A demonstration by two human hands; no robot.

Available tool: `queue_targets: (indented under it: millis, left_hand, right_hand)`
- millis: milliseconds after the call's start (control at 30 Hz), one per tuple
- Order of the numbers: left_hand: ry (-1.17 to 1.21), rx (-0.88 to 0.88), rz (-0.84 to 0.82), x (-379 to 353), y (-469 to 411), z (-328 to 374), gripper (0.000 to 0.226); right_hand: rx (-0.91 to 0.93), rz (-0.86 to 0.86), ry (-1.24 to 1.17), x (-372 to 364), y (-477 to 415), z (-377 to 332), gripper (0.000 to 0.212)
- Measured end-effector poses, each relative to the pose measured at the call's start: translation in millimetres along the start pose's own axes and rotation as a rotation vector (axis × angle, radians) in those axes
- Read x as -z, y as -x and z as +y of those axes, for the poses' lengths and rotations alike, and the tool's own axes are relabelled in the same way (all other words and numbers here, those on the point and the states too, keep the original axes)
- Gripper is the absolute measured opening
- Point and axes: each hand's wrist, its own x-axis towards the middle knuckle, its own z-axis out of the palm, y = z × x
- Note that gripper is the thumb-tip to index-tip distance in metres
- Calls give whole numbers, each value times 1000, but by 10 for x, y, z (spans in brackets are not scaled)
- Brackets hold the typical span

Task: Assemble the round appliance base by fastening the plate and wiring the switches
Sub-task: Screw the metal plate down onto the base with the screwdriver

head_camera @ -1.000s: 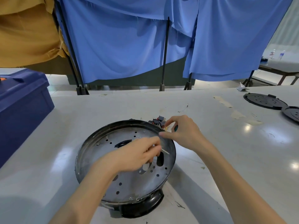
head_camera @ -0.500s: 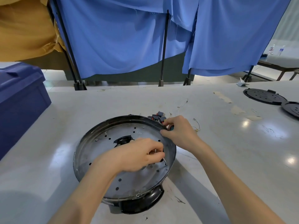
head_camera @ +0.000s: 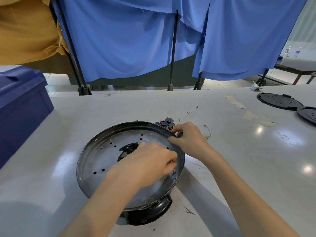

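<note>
The round black appliance base (head_camera: pixel 95 142) lies on the white table (head_camera: pixel 239 159), with a perforated grey metal plate (head_camera: pixel 106 161) set inside it. My left hand (head_camera: pixel 150 161) is over the plate's right side, fingers curled, pinching a small screw against the plate near the rim. My right hand (head_camera: pixel 188 139) grips a blue-handled screwdriver (head_camera: pixel 180 134) at the base's far right rim. A few black and red switches (head_camera: pixel 165 124) lie just beyond the rim. Thin loose wires (head_camera: pixel 207 131) lie to the right of my right hand.
A dark blue plastic crate (head_camera: pixel 22 106) stands at the left edge. Two black round covers (head_camera: pixel 278 101) lie at the far right. Blue cloth screens (head_camera: pixel 136 40) on black stands hang behind the table. Tape scraps (head_camera: pixel 249 115) mark the table top.
My left hand has moved right and down across the plate, towards the near right rim. My right hand stayed at the far right rim by the switches.
</note>
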Motion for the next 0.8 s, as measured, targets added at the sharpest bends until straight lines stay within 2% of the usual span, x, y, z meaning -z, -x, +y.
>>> queue_targets:
  millis: [133,300,400,600,800]
  left_hand:
    - [-193,3,84,-38,11,111,19]
    - [-179,-56,122,-118,4,107,12]
    - [-37,-88,151,-134,10,38,6]
    - [552,-65,131,-126,45,-111,18]
    - [610,-88,206,-184,-11,-98,10]
  right_hand:
    - [-3,2,-6,-6,-10,0,10]
    - [-1,3,-1,-14,-13,8,15]
    - [0,0,-5,-12,-17,9,15]
    - [9,0,-11,-16,-12,22,10]
    - [15,1,-18,-22,-26,31,9]
